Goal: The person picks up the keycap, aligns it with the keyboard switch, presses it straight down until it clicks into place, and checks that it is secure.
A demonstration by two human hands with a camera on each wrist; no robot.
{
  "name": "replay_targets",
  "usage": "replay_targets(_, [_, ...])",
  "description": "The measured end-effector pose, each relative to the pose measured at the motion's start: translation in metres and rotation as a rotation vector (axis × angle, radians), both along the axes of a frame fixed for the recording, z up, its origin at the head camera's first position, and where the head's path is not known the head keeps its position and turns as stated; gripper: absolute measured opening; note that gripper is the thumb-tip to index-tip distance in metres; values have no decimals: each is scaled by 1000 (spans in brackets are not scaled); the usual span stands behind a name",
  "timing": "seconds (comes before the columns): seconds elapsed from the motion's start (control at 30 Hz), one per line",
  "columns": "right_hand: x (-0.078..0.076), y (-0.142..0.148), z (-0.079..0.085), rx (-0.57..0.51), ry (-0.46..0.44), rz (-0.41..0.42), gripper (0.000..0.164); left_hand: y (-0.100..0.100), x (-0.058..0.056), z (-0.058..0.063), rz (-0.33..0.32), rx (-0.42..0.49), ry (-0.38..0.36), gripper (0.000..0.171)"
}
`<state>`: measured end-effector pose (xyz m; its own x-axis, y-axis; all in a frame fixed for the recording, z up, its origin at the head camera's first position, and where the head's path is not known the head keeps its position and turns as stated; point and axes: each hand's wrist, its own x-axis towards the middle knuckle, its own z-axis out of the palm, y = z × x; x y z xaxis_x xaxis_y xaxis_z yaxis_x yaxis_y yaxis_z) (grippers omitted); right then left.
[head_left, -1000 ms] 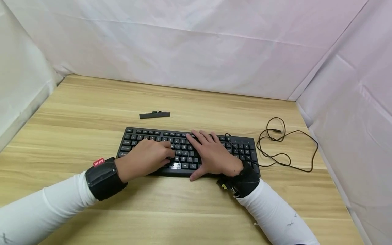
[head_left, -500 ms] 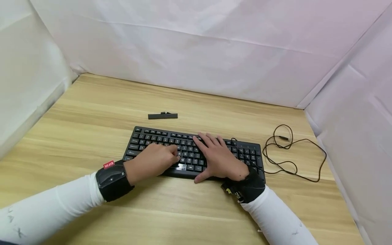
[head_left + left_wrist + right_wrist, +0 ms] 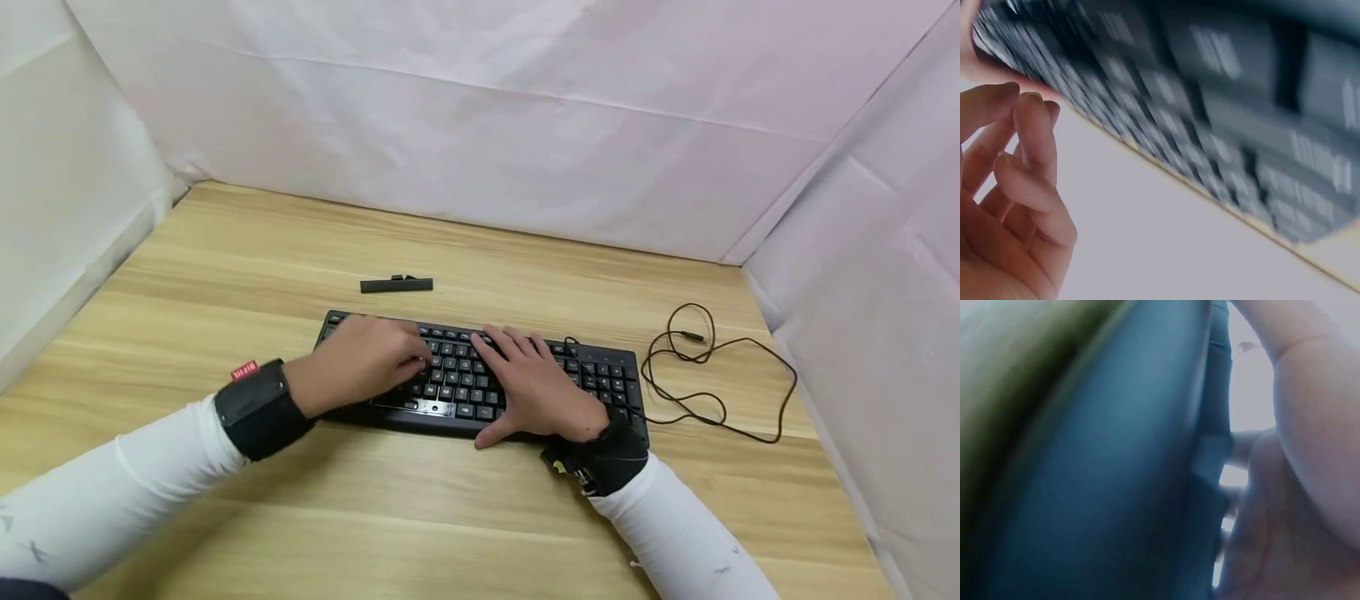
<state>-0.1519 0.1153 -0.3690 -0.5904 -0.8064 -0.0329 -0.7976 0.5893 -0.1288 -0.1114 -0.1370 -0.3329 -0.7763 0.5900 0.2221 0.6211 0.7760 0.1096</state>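
A black keyboard (image 3: 457, 383) lies on the table, with a bare slot (image 3: 423, 406) in its bottom row where the space bar sits. Over the keyboard's left half is my left hand (image 3: 367, 354), its fingers curled and the thumb tip close to the fingertips. In the left wrist view nothing shows between the fingers of this left hand (image 3: 1029, 206), and they are apart from the blurred keys (image 3: 1166, 119). My right hand (image 3: 536, 383) rests spread on the keyboard's right part, thumb at the front edge. Behind the keyboard lies a loose black space bar keycap (image 3: 397, 285).
A thin black cable (image 3: 723, 421) loops on the table at the right, its plug (image 3: 692, 336) inside the coil, and runs across the number pad. White cloth walls (image 3: 480, 142) enclose the wooden table (image 3: 450, 517) at the back and sides.
My left hand has lifted from beside the space bar slot and moved up and left, uncovering more of the slot. The right hand stays on the keyboard. The head view has shifted slightly.
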Motion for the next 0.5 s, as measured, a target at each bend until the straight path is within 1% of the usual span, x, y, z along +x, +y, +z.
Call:
replay_targets(0.1, [-1,-1,0,19,8,1,130,-16,-22,4,77,20,7,10])
replay_targets(0.17, [-2,-2,0,31,8,-2,131,-27,-38,5,130,25,22,12])
replay_targets(0.27, [-1,-2,-1,42,-1,-8,131,-38,-59,4,213,16,18,11])
replay_targets(0.33, [-1,-2,-2,44,-5,-12,131,-44,-72,2,251,1,8,11])
replay_targets(0.4, [0,-2,-3,44,-9,-13,131,-47,-83,1,282,-22,-22,13])
replay_targets(0.5, [1,-2,-2,43,-6,-13,131,-52,-98,-1,297,-50,-59,21])
